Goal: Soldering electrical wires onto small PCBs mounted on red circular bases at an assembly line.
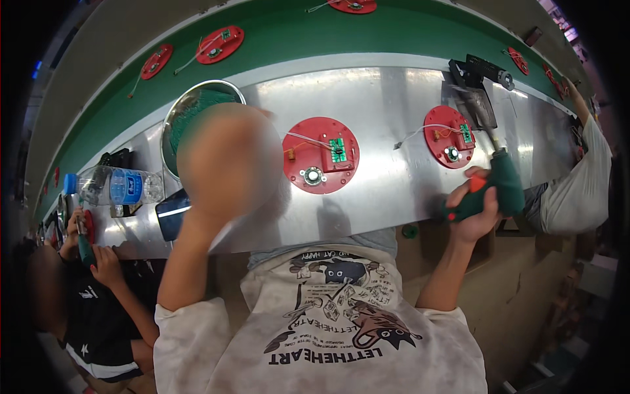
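My right hand [482, 220] is wrapped round a green power screwdriver [506, 187] with a red trigger. Its shaft points up toward a black device [474, 98] at the back right of the metal bench. My left hand [226, 164] is smeared in the picture, in front of a round metal bowl [166, 141] with green inside; its fingers cannot be made out. Between my hands lies a red disc [305, 138] with a small green circuit board, a round silver part and white wires. A similar red disc [434, 131] rests to the right, near the screwdriver.
A plastic bottle [131, 187] with a blue label lies at left, beside a dark blue flat object [172, 217]. Beyond the metal bench [387, 197], a green belt [282, 43] carries several red discs. A co-worker's hand [108, 266] is at left; another person's sleeve [581, 187] is at right.
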The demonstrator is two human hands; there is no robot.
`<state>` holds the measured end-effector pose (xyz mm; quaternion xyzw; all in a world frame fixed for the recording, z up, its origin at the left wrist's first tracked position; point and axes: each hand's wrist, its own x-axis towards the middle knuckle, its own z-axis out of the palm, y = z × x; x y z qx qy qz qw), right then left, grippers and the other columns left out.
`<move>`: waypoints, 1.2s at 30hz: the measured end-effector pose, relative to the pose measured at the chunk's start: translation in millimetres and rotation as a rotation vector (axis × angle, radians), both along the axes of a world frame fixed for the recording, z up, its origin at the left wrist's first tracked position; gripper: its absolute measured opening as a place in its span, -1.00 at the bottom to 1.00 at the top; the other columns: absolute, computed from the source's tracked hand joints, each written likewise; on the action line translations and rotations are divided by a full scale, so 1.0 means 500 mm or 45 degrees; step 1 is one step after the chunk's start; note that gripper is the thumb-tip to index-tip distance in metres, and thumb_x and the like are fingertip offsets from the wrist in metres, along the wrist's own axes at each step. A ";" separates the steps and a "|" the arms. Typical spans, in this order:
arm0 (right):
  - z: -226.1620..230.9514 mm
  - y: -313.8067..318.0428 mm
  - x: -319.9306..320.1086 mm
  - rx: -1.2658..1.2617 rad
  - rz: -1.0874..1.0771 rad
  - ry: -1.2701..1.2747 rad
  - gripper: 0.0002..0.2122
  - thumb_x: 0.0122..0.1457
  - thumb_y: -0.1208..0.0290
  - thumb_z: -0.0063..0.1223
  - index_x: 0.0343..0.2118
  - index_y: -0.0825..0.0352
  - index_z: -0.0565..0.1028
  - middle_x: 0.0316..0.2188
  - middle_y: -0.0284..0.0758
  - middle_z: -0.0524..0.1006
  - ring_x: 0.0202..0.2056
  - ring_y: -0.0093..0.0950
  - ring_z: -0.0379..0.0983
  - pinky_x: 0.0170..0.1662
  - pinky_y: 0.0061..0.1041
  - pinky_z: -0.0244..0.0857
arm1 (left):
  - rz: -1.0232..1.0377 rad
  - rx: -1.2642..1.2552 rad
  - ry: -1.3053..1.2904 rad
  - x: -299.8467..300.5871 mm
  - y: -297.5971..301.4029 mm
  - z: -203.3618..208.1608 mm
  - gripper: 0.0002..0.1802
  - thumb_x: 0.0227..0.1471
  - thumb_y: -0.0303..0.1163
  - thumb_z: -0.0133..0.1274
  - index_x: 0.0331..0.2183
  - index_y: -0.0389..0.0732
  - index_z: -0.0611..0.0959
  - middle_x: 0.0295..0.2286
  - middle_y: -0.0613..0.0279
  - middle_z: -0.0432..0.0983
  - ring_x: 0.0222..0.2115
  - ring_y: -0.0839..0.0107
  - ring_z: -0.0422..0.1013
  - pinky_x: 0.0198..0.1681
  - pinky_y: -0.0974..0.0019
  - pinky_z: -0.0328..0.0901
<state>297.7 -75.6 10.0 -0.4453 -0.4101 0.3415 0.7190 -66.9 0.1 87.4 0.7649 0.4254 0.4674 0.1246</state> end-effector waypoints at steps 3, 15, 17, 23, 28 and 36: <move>0.010 -0.044 -0.073 -0.107 0.236 -0.126 -0.48 0.22 0.20 0.07 0.08 0.55 0.34 -0.31 -0.08 0.54 -0.67 -0.46 0.43 -0.61 -0.56 0.27 | -0.054 -0.104 0.086 0.076 -0.048 -0.052 -0.82 -0.01 -0.62 0.14 -0.27 -0.33 0.65 -0.48 0.05 0.52 -0.46 0.12 0.44 -0.37 0.20 0.33; 0.019 -0.078 -0.104 -0.359 0.510 -0.494 -0.74 0.05 0.54 0.18 -0.18 0.51 0.52 -0.37 -0.20 0.55 -0.55 -0.49 0.44 -0.47 -0.57 0.29 | -0.018 0.112 0.229 0.114 -0.024 -0.171 -0.87 -0.06 -0.62 0.15 -0.36 -0.32 0.64 -0.46 0.11 0.54 -0.45 0.14 0.45 -0.39 0.16 0.37; 0.024 -0.076 -0.113 -0.428 0.438 -0.405 -0.78 -0.07 0.57 0.24 -0.32 0.50 0.55 -0.48 -0.25 0.51 -0.51 -0.44 0.42 -0.40 -0.55 0.30 | -0.016 0.126 0.240 0.114 -0.022 -0.174 -0.86 -0.07 -0.62 0.15 -0.35 -0.32 0.64 -0.45 0.12 0.53 -0.45 0.15 0.45 -0.39 0.16 0.37; 0.019 -0.072 -0.110 -0.409 0.437 -0.451 -0.76 -0.08 0.57 0.25 -0.30 0.51 0.55 -0.46 -0.22 0.53 -0.50 -0.40 0.46 -0.39 -0.53 0.33 | -0.017 0.165 0.272 0.116 -0.015 -0.176 -0.82 -0.11 -0.64 0.13 -0.35 -0.32 0.64 -0.45 0.13 0.52 -0.46 0.16 0.44 -0.41 0.16 0.36; 0.005 -0.073 -0.084 -0.254 0.600 -0.601 -0.70 0.12 0.59 0.11 -0.06 0.51 0.48 -0.35 -0.23 0.58 -0.58 -0.54 0.45 -0.51 -0.57 0.28 | -0.002 0.166 0.293 0.114 -0.020 -0.176 -0.80 -0.15 -0.65 0.12 -0.35 -0.31 0.64 -0.46 0.14 0.51 -0.47 0.18 0.44 -0.43 0.17 0.36; 0.023 -0.086 -0.095 -0.320 0.428 -0.331 -0.61 0.15 0.41 0.10 -0.02 0.58 0.44 -0.30 -0.08 0.54 -0.63 -0.48 0.42 -0.55 -0.55 0.30 | 0.008 0.208 0.320 0.113 -0.022 -0.188 -0.78 -0.18 -0.58 0.09 -0.34 -0.27 0.64 -0.47 0.18 0.50 -0.48 0.23 0.45 -0.46 0.20 0.35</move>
